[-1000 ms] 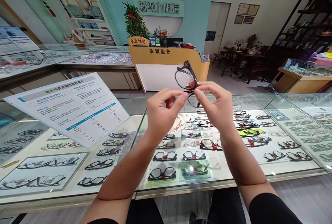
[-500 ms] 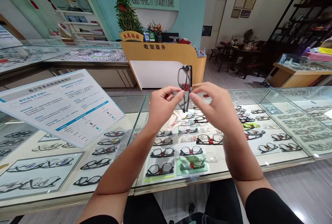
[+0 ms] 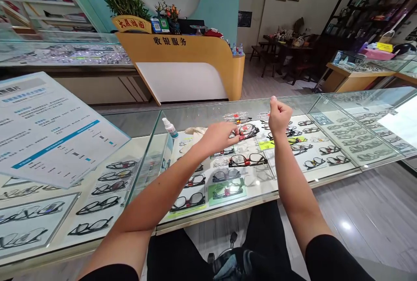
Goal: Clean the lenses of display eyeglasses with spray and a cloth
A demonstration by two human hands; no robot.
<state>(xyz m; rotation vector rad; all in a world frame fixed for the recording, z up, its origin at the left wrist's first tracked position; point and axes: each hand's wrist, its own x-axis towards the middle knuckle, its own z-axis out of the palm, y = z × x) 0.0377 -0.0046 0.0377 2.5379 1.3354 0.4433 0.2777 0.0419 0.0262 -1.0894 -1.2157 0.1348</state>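
Observation:
My left hand (image 3: 222,137) reaches low over the glass display counter. Its fingers are closed on a dark-framed pair of eyeglasses (image 3: 248,131) with red between the lenses, close to the glass top. To the right, my right hand (image 3: 279,116) is raised in a fist, apart from the glasses; whatever may be inside it is hidden. A larger black pair of glasses (image 3: 248,160) lies nearer to me. Left of my left hand are a cream cloth (image 3: 195,131) and a small white spray bottle (image 3: 170,127).
A large printed sheet (image 3: 61,129) stands at the left over the counter. Several rows of frames show under the glass, with a green card (image 3: 227,191) near the front edge. Beyond the counter stands a wooden cashier desk (image 3: 195,51).
My left hand has lowered the eyeglasses from upright in the air to just over the counter. My right hand has let go of them, moved right and closed into a fist. The view has shifted.

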